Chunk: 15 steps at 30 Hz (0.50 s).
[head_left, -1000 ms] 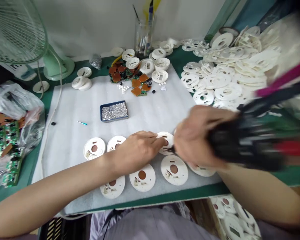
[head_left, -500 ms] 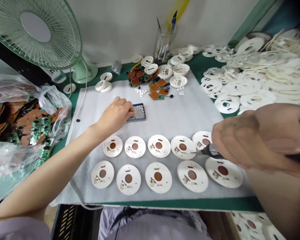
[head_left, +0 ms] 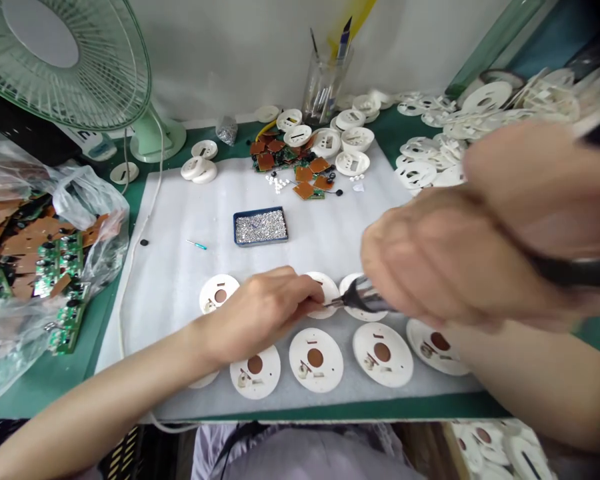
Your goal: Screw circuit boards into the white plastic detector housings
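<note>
Legible text: none. Dark printed marks are noted on a white package [head_left: 91,141] behind the desk fan [head_left: 60,60], but remain unread; no characters are made out on the green circuit boards [head_left: 60,280] or the white plastic discs [head_left: 316,360]

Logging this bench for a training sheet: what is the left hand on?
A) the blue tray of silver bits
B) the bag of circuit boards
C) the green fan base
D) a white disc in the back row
D: the left hand rests on a white disc in the back row.
</note>
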Available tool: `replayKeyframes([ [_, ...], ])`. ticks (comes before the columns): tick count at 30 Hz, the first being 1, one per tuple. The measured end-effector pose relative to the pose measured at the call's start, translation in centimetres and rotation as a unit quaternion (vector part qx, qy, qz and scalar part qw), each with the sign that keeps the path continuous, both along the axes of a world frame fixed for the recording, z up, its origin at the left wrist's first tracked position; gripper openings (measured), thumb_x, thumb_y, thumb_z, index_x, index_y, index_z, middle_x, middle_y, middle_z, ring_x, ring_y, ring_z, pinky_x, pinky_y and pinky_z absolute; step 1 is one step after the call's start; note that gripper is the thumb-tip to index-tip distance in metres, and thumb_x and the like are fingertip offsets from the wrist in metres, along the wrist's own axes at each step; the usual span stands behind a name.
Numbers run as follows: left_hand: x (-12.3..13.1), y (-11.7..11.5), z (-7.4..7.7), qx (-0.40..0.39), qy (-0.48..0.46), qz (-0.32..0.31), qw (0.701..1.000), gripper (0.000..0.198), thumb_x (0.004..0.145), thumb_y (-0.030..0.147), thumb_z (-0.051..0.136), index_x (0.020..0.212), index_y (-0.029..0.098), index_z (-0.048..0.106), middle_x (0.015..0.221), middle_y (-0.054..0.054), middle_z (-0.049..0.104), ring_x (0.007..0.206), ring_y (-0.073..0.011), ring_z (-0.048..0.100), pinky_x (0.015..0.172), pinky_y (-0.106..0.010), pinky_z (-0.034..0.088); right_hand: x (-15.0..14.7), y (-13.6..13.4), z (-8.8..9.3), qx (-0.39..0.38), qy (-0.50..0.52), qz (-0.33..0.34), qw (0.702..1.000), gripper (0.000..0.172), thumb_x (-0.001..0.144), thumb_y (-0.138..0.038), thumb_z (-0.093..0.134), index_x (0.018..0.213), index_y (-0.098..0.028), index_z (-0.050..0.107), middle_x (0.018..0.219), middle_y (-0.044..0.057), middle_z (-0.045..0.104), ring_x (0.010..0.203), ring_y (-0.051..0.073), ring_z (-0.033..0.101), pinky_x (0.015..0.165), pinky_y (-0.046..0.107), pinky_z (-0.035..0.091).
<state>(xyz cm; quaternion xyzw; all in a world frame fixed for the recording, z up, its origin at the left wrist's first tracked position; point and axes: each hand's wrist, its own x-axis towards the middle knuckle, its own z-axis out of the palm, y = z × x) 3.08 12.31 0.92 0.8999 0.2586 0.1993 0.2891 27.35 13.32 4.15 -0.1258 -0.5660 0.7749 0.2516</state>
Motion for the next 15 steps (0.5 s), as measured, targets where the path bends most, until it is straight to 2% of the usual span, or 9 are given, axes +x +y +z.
replayKeyframes([
  [2,0.1,-0.8,-0.5,-0.015,0.001,0.009,1.000,0.012,0.096,0.010,0.050,0.097,0.014,0.062,0.088,-0.004,0.070,0.083,-0.0159,0.065,0.073,-0.027,0.054,-0.3,0.1,0.0,0.009,-0.019,-0.002,1.000,0.070,0.088,-0.056,0.011,0.057,-0.006,0.047,0.054,-0.005,0.048,0.067,-0.005,0.056,0.061,0.005,0.037],
  [5,0.1,-0.9,-1.1,-0.025,-0.001,0.023,0.999,0.009,0.096,0.011,0.053,0.097,0.014,0.062,0.086,-0.004,0.069,0.080,-0.0152,0.064,0.071,-0.026,0.053,-0.7,0.9,0.5,0.045,-0.006,0.006,0.999,0.070,0.088,-0.053,0.005,0.055,-0.005,0.044,0.056,-0.004,0.049,0.067,-0.005,0.056,0.061,0.005,0.037],
  [11,0.5,-1.0,-1.4,-0.010,-0.041,0.063,0.997,0.012,0.098,0.017,0.051,0.090,0.015,0.059,0.077,-0.002,0.064,0.070,-0.0133,0.061,0.064,-0.025,0.053,-2.5,2.9,1.6,0.190,0.104,0.089,0.972,0.058,0.090,-0.045,0.019,0.054,-0.009,0.048,0.050,-0.005,0.047,0.053,-0.002,0.051,0.063,0.015,0.045],
  [15,0.7,-1.3,-1.4,-0.027,-0.044,0.072,0.996,0.011,0.098,0.016,0.050,0.094,0.014,0.061,0.081,-0.002,0.066,0.072,-0.0139,0.064,0.064,-0.025,0.053,-2.8,3.1,1.5,0.204,0.114,0.069,0.970,0.057,0.089,-0.044,0.019,0.052,-0.011,0.047,0.051,-0.004,0.046,0.052,-0.001,0.049,0.063,0.015,0.046],
])
